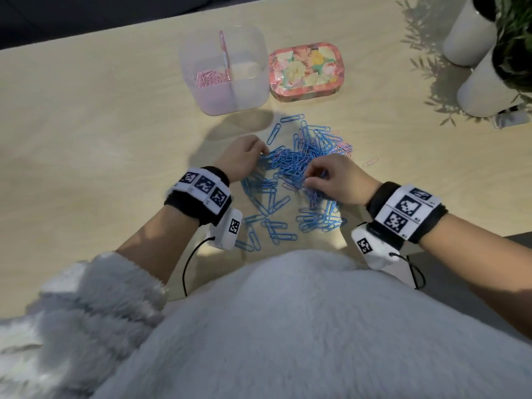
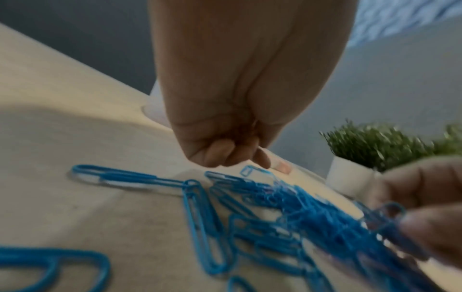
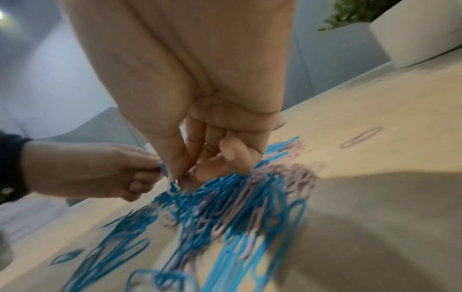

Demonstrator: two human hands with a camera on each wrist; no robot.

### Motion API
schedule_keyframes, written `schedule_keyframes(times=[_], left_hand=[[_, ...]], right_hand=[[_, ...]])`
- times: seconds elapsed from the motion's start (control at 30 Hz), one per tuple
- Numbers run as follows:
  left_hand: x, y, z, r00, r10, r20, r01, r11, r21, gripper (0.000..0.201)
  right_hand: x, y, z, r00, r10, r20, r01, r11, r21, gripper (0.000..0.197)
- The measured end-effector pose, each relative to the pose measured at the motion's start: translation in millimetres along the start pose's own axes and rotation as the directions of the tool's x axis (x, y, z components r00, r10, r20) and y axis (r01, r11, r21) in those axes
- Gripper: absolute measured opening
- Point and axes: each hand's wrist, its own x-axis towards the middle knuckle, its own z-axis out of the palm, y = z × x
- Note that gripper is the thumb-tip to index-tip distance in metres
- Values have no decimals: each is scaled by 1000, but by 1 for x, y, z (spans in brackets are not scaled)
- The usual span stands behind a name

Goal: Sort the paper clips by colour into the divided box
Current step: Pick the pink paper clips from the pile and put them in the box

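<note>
A heap of blue plastic-coated wire paper clips [image 1: 299,180] lies spread on the pale wooden table [image 1: 100,133], too many and too tangled to count; a handful of pale pink paper clips [image 3: 295,173] are mixed through its far right part, and 1 stray pink clip [image 1: 370,162] lies alone just right of the heap. Behind the heap stands 1 translucent plastic divided box [image 1: 223,73] with 1 inner wall running front to back, making 2 compartments: the left one holds a small cluster of sorted pink clips [image 1: 210,77], the right one shows none. Just right of the box, close beside it, lies 1 flat floral-printed tin [image 1: 305,72], lid on.

The left hand [image 1: 244,159] sits at the left edge of the heap, fingers curled under, pinching the end of a blue clip as the right wrist view shows. The right hand [image 1: 334,178] rests on the near middle of the heap, thumb and fingers [image 3: 180,154] drawn together in a pinch on clips at the pile's top; blur hides which colour it has.

2 white cylindrical pots [image 1: 486,79] with green plants stand at the far right, cut off by the frame edge. Both wrists carry black bands with square-patterned markers [image 1: 204,188]. A fluffy grey garment [image 1: 288,326] fills the foreground and hides the table's near edge. Both wrist views are blurred, so single clips there are hard to separate
</note>
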Motion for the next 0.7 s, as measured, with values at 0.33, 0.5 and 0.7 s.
schedule_keyframes(times=[0.33, 0.5, 0.7], left_hand=[[-5, -23, -8, 1000, 12, 5, -14, 957, 288, 32], [-16, -39, -19, 997, 30, -66, -5, 938, 346, 36], [0, -7, 0, 977, 177, -116, -128, 933, 337, 21]], right_hand=[[3, 21, -17, 985, 168, 28, -167, 924, 344, 9], [6, 26, -22, 977, 178, -117, -152, 968, 198, 6], [2, 17, -19, 958, 4, -287, -96, 947, -307, 11]])
